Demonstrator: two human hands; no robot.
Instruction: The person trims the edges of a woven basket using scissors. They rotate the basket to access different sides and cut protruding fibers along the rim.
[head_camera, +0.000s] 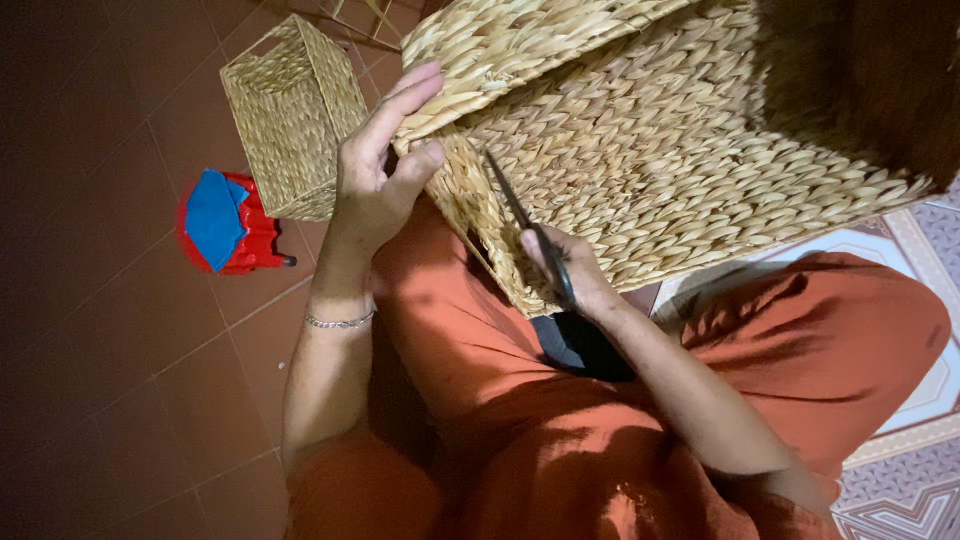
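Straw-yellow and woven all over. Saw the big basket (680, 170) first, tipped on its side across the lap, one corner pointing down. Saw orange clothes (480, 350) under it, and a dark tiled floor (100, 330) off to the left. Spotted a small basket (295, 115) of the same straw on that floor, well apart from the big one. Spotted a red stool (250, 250) just beside it, with a blue piece (212, 215) on top.

Found the left hand (380, 180) on the big basket's edge, fingers (405, 100) long and pressed together on one side, thumb pinching the edge from the other. Found the right hand (575, 275) low at the corner, curled shut around the scissors (520, 215). Saw the blades lying close along the weave, tips pointing up toward the left hand. Noticed a thin silver bracelet (340, 322) on the left wrist.

Looked like snipping along the basket's edge. Best done with the edge held tight and still, the blades kept flat on the straw, the thumb kept clear of the tips, and only tiny snips, so as not to cut the weave itself.

Could not see the scissor handles, hidden inside the hand. Could not tell if the blades were apart or closed. Could not find any loose straw end. Lost the big basket's top and far side past the picture's edge and in dark shadow.
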